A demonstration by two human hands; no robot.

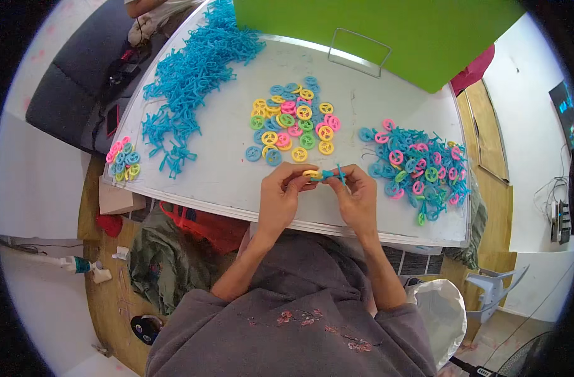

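Note:
Both hands meet over the front edge of the white table [224, 182]. My left hand [281, 193] pinches a small yellow spoked plastic wheel [311, 173] between thumb and fingers. Against it, my right hand [355, 196] grips a small blue plastic stick piece [328, 174] with a forked end. The wheel and the blue piece touch; whether they are joined is hidden by the fingers. Just beyond my hands lies a loose spread of wheels [287, 119] in yellow, blue, green and pink.
Blue stick pieces [193, 69] heap along the left side. Blue pieces with coloured wheels [419, 166] pile up at the right. A few wheels [123, 160] sit at the left corner. A green panel [375, 31] and wire frame [360, 52] stand behind. Another person's arm [142, 6] shows far left.

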